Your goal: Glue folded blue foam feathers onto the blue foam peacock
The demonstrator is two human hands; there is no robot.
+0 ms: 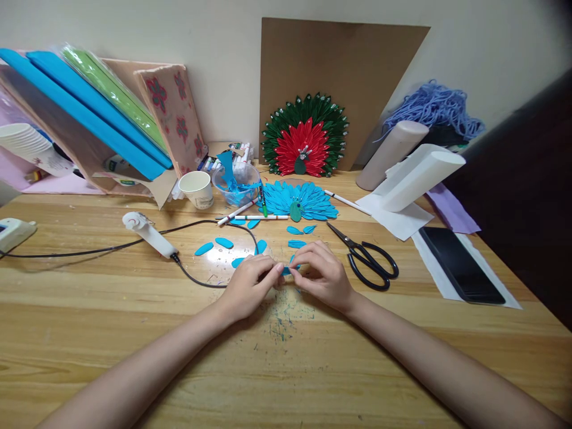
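Observation:
My left hand (250, 285) and my right hand (322, 274) meet at the middle of the wooden table (134, 333), fingers pinched together on a small blue petal piece (287, 270). Several more loose blue petals (223, 243) lie just beyond my hands. Behind them sits a blue petal fan (300, 201) with a dark teardrop at its centre. A finished red and green petal fan (305, 136) leans against a cardboard sheet (339, 65).
Black scissors (370, 257) lie right of my hands. A white glue gun (149, 234) with a black cord lies to the left. A paper cup (197, 189), a clear bowl (236, 185), markers (261, 217), foam sheets (89, 113), white rolls (415, 173), a phone (460, 264).

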